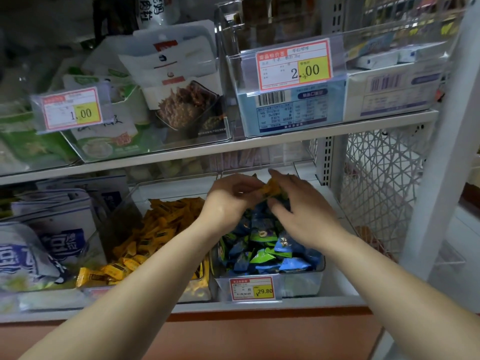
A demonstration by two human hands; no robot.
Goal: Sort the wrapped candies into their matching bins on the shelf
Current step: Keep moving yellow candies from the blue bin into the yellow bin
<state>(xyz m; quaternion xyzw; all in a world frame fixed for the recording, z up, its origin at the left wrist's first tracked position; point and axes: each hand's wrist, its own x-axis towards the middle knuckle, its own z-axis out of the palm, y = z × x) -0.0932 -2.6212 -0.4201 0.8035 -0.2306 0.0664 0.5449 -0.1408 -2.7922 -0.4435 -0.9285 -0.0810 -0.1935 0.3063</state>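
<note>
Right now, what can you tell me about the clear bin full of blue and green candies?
The bin is a clear plastic tub on the lower shelf, beside a heap of yellow candies. It is heaped with blue and green wrapped candies. A red and yellow price tag reading 29.80 sits on its front wall. Above its rear half the left hand and right hand hold a yellow candy; whether they touch the bin is unclear.

Only one camera, on my head. It looks forward and down at the lower shelf (324, 301) from quite near, with a wide angle; the upper shelf (285, 142) above looks perhaps slightly blurred.
</note>
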